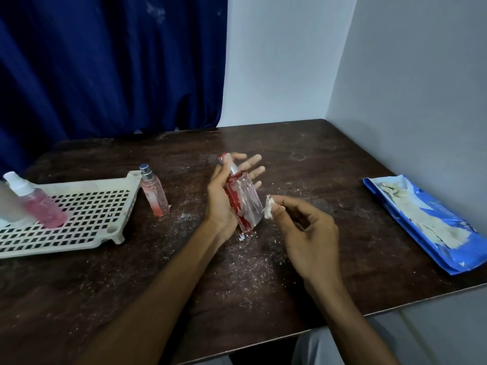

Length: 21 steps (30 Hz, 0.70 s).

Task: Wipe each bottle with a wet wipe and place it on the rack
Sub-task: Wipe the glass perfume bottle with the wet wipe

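fingers [251,159] of the left hand [221,204] are spread straight behind the red-and-clear bottle [245,204], which lies tilted in the palm, thumb along its neck, over the counter [329,159]. right hand [308,238] pinches a small wad of wet wipe [268,209] between thumb and forefinger, touching the bottle's right edge. at left a white rack [66,250] carries a pink spray bottle [39,204]; a small pink bottle [154,196] stands just beside it. a blue wipe pack [432,227] lies at right
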Each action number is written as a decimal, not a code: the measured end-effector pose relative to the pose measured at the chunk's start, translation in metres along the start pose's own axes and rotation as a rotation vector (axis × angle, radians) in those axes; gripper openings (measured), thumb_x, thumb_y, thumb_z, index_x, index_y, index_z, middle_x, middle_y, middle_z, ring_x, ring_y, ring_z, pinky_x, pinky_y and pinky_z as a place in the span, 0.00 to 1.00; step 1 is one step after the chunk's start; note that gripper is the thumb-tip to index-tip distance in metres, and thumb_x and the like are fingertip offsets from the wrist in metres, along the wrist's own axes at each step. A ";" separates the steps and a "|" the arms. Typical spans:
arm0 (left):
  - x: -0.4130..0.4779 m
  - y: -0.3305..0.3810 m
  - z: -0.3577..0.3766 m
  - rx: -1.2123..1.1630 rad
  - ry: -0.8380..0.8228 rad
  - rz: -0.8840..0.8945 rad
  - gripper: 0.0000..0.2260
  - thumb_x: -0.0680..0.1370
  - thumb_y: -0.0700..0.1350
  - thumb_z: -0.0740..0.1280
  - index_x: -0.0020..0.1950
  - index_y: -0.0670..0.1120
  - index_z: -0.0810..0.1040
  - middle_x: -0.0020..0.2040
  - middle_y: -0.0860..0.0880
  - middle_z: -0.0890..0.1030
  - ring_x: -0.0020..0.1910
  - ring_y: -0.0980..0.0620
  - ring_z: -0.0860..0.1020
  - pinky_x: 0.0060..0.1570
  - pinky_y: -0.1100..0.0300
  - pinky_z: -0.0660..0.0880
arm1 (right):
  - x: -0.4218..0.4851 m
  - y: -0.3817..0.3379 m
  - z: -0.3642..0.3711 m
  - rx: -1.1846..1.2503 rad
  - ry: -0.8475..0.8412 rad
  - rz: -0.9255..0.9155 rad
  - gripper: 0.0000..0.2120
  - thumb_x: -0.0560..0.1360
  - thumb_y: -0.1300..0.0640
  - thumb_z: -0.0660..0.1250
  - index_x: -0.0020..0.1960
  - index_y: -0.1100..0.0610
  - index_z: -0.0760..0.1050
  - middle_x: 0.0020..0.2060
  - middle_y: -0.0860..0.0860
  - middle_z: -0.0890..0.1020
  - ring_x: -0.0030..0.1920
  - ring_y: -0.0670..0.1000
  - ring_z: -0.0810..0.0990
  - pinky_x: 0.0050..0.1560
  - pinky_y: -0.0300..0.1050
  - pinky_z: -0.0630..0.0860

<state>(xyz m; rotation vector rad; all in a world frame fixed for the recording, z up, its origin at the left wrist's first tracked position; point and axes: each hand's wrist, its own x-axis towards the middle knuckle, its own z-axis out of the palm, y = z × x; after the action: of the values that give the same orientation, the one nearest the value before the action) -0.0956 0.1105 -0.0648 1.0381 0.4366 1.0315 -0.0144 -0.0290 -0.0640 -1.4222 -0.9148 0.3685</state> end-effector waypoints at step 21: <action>0.000 0.001 -0.003 -0.079 -0.050 -0.130 0.25 0.83 0.60 0.52 0.56 0.42 0.80 0.46 0.41 0.83 0.43 0.46 0.81 0.45 0.53 0.79 | 0.053 -0.019 0.031 -0.558 -0.118 -0.548 0.09 0.76 0.64 0.70 0.56 0.60 0.83 0.49 0.53 0.83 0.45 0.42 0.79 0.47 0.31 0.78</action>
<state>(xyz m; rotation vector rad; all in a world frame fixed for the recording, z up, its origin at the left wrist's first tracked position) -0.0977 0.1119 -0.0656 0.9506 0.4131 0.8984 -0.0095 0.0268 -0.0327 -1.5751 -1.5335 -0.2396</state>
